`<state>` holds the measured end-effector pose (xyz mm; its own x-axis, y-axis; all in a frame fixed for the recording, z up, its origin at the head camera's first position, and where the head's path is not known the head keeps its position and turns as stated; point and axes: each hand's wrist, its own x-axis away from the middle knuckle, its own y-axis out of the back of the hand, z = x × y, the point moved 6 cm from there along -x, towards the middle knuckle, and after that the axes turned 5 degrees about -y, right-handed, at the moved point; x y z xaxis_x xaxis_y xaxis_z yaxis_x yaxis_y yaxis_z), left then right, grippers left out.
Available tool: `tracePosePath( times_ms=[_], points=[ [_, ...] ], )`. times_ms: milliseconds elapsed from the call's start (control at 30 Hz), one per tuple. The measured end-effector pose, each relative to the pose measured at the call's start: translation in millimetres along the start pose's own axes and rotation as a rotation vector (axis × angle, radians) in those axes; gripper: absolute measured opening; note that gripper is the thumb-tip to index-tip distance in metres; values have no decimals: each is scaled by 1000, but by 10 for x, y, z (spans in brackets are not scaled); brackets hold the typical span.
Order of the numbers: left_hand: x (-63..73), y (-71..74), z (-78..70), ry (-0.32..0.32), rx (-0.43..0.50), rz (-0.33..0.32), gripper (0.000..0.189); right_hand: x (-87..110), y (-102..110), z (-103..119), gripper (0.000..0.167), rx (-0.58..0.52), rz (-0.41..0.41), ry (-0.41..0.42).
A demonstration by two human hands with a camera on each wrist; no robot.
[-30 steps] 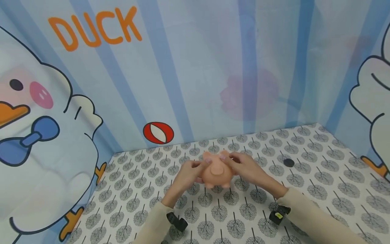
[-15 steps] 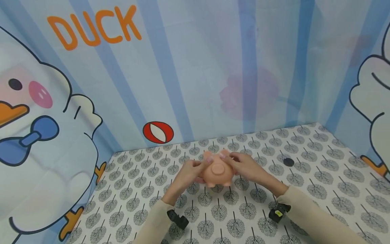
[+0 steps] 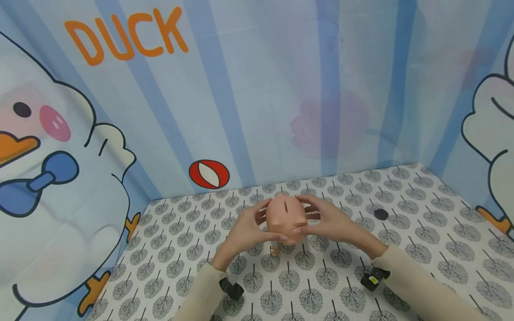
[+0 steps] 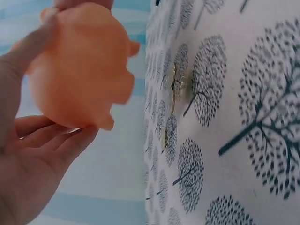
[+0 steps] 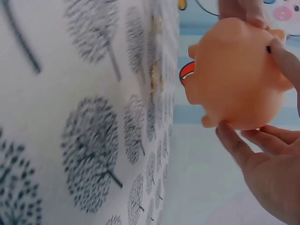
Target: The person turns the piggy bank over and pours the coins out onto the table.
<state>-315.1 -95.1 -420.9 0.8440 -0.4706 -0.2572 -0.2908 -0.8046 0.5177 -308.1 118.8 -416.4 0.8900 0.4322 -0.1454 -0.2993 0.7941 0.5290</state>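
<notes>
Both hands hold an orange-pink piggy bank [image 3: 286, 216] above the patterned cloth. Its dark coin slot shows on top in the head view, and its stubby feet face the cloth in the wrist views. On the left side, my left hand [image 3: 246, 227] grips it with the thumb near the snout and the fingers round the far side. Opposite, my right hand [image 3: 327, 219] mirrors that hold, thumb at the front. Under the bank lie small gold-coloured pieces [image 4: 176, 86], blurred in the wrist views; one gold piece [image 3: 274, 251] peeks out below it in the head view.
A flat black disc [image 3: 381, 214] lies on the tree-print tablecloth [image 3: 180, 276], to the right of the hands. Behind the table hangs a blue-striped curtain [image 3: 273, 89] with duck drawings. Each wrist wears a black camera strap.
The piggy bank has tipped forward: its snout faced the head camera before, and now the slotted back shows. Thumbs have shifted down from near the ears. A gold piece has appeared beneath it.
</notes>
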Motion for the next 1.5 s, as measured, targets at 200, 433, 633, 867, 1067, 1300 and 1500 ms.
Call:
tracePosePath(
  times_ms=[200,433,633,867,1067,1300,1500],
  points=[
    [11,-25,-97,-190,-150,-53,114,42,-10,74,104,136,-115,193],
    [9,-43,-61,-214,-133,-69,115,39,-6,90,103,154,-129,197],
    [25,-80,31,-106,7,-38,109,55,19,88,97,125,-137,167],
    [-2,-126,194,93,168,5,67,-11,19,37,63,26,-114,-66],
    [2,-149,151,99,107,-81,62,-17,-14,-1,59,-11,-125,-143],
    [-44,-100,73,126,80,-144,59,-61,-21,-22,57,-71,-120,-167],
    [-77,-100,95,171,96,-109,60,-79,-6,-60,59,-26,-104,-226]
  ],
)
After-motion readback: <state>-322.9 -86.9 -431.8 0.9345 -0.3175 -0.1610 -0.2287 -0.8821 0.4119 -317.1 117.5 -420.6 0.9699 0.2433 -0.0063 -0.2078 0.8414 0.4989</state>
